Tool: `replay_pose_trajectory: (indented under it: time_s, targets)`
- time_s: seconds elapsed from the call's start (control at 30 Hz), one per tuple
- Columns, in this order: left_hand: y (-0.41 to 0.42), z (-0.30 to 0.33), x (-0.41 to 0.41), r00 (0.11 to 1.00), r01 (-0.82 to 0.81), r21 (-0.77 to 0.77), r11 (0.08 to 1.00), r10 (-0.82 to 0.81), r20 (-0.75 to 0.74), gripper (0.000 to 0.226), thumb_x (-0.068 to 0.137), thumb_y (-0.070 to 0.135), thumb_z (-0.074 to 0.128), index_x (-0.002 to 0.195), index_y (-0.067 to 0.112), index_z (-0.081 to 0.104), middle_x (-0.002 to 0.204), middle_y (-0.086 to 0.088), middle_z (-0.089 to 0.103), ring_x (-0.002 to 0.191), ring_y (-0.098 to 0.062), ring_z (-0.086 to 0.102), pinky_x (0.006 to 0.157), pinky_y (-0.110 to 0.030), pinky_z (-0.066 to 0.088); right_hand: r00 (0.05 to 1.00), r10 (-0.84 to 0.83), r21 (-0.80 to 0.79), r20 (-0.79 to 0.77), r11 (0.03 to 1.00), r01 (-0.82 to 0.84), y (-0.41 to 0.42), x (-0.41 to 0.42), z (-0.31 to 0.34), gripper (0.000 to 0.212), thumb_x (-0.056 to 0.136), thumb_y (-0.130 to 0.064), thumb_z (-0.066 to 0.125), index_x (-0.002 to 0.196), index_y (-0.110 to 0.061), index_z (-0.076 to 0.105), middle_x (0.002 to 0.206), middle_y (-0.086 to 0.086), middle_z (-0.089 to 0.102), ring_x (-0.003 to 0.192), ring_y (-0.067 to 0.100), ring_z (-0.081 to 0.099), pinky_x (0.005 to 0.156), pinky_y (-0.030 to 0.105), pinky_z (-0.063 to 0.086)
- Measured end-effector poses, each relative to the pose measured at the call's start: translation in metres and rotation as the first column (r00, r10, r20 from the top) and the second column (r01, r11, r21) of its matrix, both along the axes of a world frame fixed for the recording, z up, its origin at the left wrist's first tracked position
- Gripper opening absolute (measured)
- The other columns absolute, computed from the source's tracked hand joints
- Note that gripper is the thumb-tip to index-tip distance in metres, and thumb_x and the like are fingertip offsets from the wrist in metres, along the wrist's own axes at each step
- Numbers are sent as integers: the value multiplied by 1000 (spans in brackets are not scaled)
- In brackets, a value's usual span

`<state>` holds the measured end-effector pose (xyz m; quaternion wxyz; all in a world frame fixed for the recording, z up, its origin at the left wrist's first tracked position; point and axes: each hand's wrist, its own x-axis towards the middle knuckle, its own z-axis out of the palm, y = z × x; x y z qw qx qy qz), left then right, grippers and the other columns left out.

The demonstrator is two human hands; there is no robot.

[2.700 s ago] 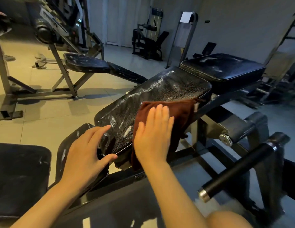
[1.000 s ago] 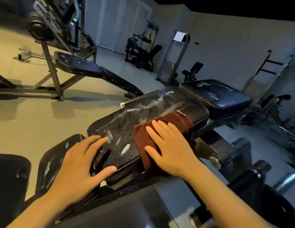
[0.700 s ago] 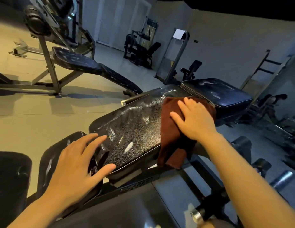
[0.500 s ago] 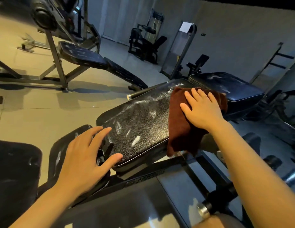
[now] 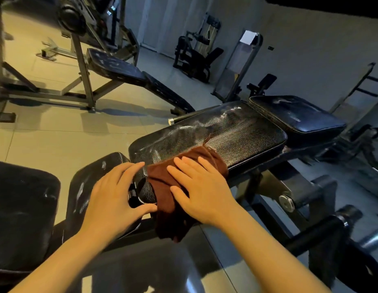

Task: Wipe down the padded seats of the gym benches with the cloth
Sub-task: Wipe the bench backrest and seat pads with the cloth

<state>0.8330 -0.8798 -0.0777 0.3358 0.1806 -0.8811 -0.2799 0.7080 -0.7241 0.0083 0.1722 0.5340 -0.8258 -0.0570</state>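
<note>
1. The black padded bench [image 5: 236, 132] has a pebbled, glossy surface with pale streaks across its far half.
2. A brown cloth [image 5: 162, 187] lies on the bench's near corner and hangs over the edge.
3. The right hand [image 5: 200, 191] lies flat on the cloth, fingers spread.
4. The left hand [image 5: 114, 199] rests spread at the near end of the bench, just beside the cloth.
5. A second black pad [image 5: 298, 115] sits just beyond.
6. Other weight machines stand on the pale tiled floor [image 5: 57, 140] in a dim room.

A black padded desk [image 5: 236, 132], streaked with pale smears, carries a brown cloth [image 5: 162, 180] draped over its near edge.
</note>
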Motion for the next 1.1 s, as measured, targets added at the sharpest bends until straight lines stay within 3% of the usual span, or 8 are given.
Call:
replay_pose_trajectory:
  time_s: [0.13, 0.3, 0.5, 0.6, 0.8, 0.87, 0.97, 1.1]
  targets:
    - [1, 0, 0, 1000, -18, 72, 997, 19, -11, 102, 52, 69, 74, 140, 26, 46, 135, -2, 52, 124, -29, 50, 101, -52, 40, 960, -259, -93, -105, 964, 249, 23, -43, 44, 55, 91, -45, 32, 119, -8, 62, 125, 14, 58, 117, 35, 52, 99, 48, 37]
    - [-1, -4, -1, 1000, -23, 49, 999, 23, 3, 107, 51, 84, 67, 139, 28, 44, 132, -1, 54, 121, -28, 52, 99, -53, 43, 789, -611, -56, -72, 792, 608, 28, -76, 78, 74, 97, -62, 23, 154, -15, 22, 162, 14, 14, 149, 29, 9, 119, 49, 3]
    - [-5, -6, 3, 999, 27, -66, 997, -30, -45, 87, 68, 73, 53, 140, 26, 42, 132, -1, 54, 123, -15, 39, 105, -50, 32, 930, -359, -63, -81, 933, 355, -14, -21, 20, 70, 91, -52, 20, 147, -17, 42, 155, 12, 34, 145, 30, 26, 118, 49, 7]
    - [-10, -7, 13, 997, 38, -3, 999, -39, -67, 72, 77, 60, 51, 142, 29, 39, 136, 0, 51, 128, -16, 39, 108, -45, 29, 982, -184, -65, -53, 982, 180, -37, 11, -13, 58, 90, -42, 30, 131, -15, 61, 140, 12, 55, 132, 30, 48, 111, 46, 17]
    - [-20, -3, 30, 996, -46, 144, 988, 56, -65, 61, 81, 39, 55, 139, 26, 43, 135, -2, 51, 126, -23, 47, 103, -55, 42, 997, 72, 30, -38, 997, -71, -20, 24, -20, 46, 92, -38, 39, 125, -18, 66, 133, 3, 62, 126, 21, 55, 108, 40, 33]
    - [-18, -6, 31, 996, -66, 151, 986, 75, -56, 60, 82, 41, 52, 139, 25, 43, 135, -2, 51, 127, -23, 47, 104, -53, 41, 996, 53, 11, -72, 999, -53, -1, 9, -4, 45, 88, -32, 42, 122, -14, 67, 130, 6, 63, 121, 24, 58, 104, 39, 34]
    - [-16, -7, 27, 996, -78, 101, 992, 82, -40, 55, 86, 40, 48, 137, 21, 47, 133, -5, 53, 125, -26, 47, 104, -50, 38, 970, -204, -82, -130, 977, 195, 24, -25, 36, 50, 81, -27, 37, 117, -6, 65, 126, 17, 62, 115, 34, 57, 98, 47, 38]
    - [-13, -7, 21, 997, -66, 65, 996, 68, -31, 54, 90, 45, 36, 135, 20, 49, 130, -4, 55, 121, -25, 50, 104, -50, 38, 861, -493, -57, -123, 870, 490, 6, -31, 50, 57, 94, -41, 29, 135, -7, 51, 146, 17, 45, 136, 34, 37, 110, 56, 25]
